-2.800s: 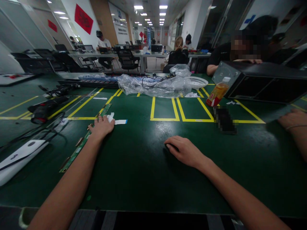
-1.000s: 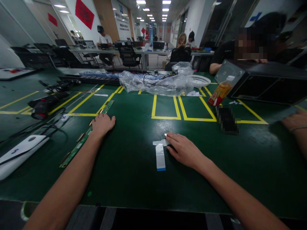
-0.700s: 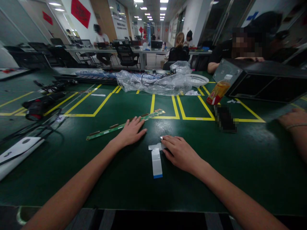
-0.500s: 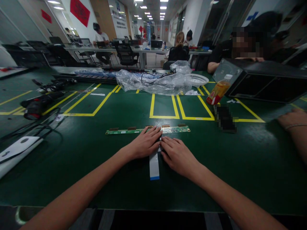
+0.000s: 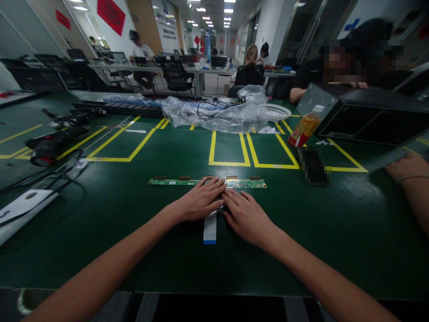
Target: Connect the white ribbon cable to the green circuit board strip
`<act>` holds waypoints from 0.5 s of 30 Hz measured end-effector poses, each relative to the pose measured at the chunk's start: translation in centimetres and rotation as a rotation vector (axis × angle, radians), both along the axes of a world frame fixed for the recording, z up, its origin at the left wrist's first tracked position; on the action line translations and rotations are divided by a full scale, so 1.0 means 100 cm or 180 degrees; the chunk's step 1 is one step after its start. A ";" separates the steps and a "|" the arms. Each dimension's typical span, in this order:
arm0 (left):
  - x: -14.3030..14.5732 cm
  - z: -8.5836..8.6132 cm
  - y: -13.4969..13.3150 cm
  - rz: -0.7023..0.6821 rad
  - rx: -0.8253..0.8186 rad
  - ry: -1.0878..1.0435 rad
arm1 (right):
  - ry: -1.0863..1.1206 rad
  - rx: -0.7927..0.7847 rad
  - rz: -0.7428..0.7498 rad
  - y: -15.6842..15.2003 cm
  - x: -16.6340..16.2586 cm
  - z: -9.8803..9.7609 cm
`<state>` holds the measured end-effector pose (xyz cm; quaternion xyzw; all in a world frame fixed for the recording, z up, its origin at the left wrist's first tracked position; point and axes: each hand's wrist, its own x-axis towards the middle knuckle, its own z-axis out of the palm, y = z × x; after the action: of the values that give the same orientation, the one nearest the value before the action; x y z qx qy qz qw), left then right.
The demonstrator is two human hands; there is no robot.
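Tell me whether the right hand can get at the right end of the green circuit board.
Probably yes: the right hand lies just on the near side of the green circuit board, whose right end is uncovered; the left hand covers only its middle.

circuit board [image 5: 189, 183]: 1 | brown tabs [image 5: 232, 179]: 5 | ribbon cable [image 5: 210, 230]: 1 | orange bottle [image 5: 304, 129]: 1 | white basket [image 5: 276, 114]: 1

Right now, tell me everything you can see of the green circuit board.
The circuit board is a long, thin green strip with five copper-brown tabs along its far edge and small pale patches. It lies flat and crosswise on the dark green table, nearer the person than the yellow tape outlines. The left grip has fingers over its middle; whether the right grip or white ribbon cable touches it cannot be told.
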<state>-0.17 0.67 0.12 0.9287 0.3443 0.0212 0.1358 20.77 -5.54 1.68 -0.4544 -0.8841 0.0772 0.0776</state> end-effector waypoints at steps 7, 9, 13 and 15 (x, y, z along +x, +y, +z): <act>-0.001 0.005 0.000 -0.0009 -0.0109 0.0001 | -0.0047 -0.0045 -0.0154 -0.001 -0.004 -0.001; 0.000 0.007 0.000 -0.0019 -0.0099 0.0040 | -0.0068 -0.0027 -0.0196 -0.001 -0.005 -0.001; 0.000 0.009 -0.001 -0.0036 -0.0126 0.0058 | -0.0103 -0.0001 -0.0258 -0.001 -0.006 -0.002; 0.000 0.010 -0.001 -0.0059 -0.0129 0.0043 | -0.0100 -0.0004 -0.0227 0.000 -0.004 -0.002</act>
<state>-0.18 0.61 1.12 0.9291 0.3369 0.0067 0.1524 20.36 -5.55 1.53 -0.4867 -0.8684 0.0678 0.0661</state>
